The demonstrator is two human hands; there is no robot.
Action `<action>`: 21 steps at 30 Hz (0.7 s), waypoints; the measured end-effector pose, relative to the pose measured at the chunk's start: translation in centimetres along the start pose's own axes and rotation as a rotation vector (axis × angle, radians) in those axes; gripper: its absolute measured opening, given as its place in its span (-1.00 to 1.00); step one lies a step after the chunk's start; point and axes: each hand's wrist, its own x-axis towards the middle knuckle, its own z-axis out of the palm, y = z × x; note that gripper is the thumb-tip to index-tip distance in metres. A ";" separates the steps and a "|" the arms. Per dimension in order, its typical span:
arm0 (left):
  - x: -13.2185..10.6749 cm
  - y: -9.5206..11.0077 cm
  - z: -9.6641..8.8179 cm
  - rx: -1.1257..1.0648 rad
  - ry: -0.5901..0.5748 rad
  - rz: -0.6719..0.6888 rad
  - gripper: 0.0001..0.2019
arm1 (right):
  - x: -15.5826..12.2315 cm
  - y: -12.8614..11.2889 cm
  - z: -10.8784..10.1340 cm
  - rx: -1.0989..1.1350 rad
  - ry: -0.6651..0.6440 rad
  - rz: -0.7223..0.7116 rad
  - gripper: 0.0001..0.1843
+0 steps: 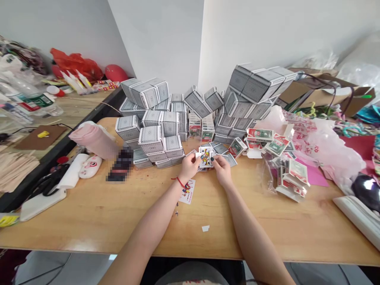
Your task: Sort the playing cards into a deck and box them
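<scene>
My left hand (pixel 190 166) and my right hand (pixel 221 168) pinch a queen playing card (pixel 206 157) between them, one at each side, its face turned toward me. Whether more cards sit behind it, I cannot tell. A joker card (pixel 188 192) lies face up on the table, partly covered by my left forearm. Grey-backed cards (pixel 219 149) lie just behind my hands. Past them rise stacks of grey patterned card blocks (pixel 162 140), built up to the left and right. A small white paper scrap (pixel 205 228) rests between my forearms.
Red-and-green card boxes (pixel 293 174) and crumpled clear wrap are heaped on the right, near white plastic bags (pixel 332 150). On the left stand a pink tumbler (pixel 93 138), black scissors (pixel 55 180) and a blurred dark object (pixel 120 164). A wall closes off the back.
</scene>
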 end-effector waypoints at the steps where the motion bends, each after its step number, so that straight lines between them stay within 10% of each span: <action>1: 0.2 -0.1 -0.1 0.007 -0.007 -0.001 -0.82 | 0.0 0.0 0.0 -0.012 0.017 -0.014 -0.76; 21: 0.3 0.0 0.3 0.194 0.032 0.117 -0.87 | -0.1 0.5 -0.4 -0.144 0.090 -0.068 -0.76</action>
